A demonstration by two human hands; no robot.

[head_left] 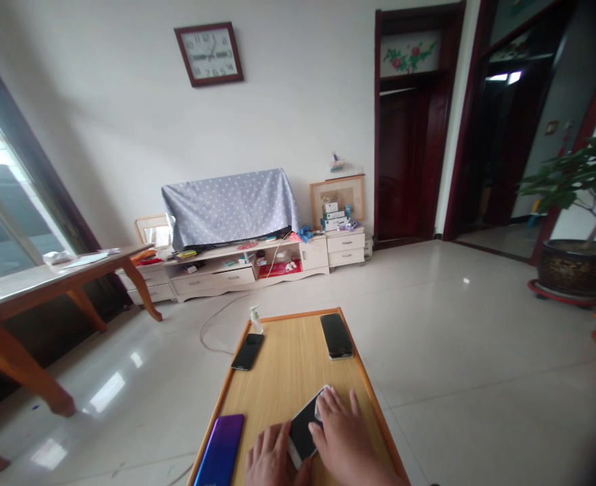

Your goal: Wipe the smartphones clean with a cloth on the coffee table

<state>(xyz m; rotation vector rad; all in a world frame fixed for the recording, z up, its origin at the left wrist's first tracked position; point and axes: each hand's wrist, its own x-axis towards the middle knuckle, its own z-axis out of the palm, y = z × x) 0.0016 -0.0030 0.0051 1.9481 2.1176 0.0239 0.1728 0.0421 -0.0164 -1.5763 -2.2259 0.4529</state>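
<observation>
at the bottom of the frame, the left hand (272, 456) and the right hand (341, 432) are both on a dark phone (302, 430), which lies tilted across the lower middle of a long wooden board (287, 368) with an orange edge. the left hand is partly curled, its fingers against the phone's lower left side. the right hand is half open, its fingers spread over the upper right side. together they seem to hold the phone between them, though the grip's firmness can't be judged. a pale patch at the phone's top corner could be film or glare; it's too small to tell.

three other phones lie flat on the board, none touched by a hand: a black phone (248, 352) near the far left corner, a second black phone (336, 335) near the far right corner, and a purple phone (220, 451) at the lower left edge, just beside the left hand.

a pump bottle (256, 319) stands at the far edge of the board, with clear contents as far as can be seen. beyond it, a low cream cabinet (211, 282) in the middle of the frame has open shelves crowded with small items. at the right edge, a dark round pot (576, 268) holds a leafy plant (576, 179).
</observation>
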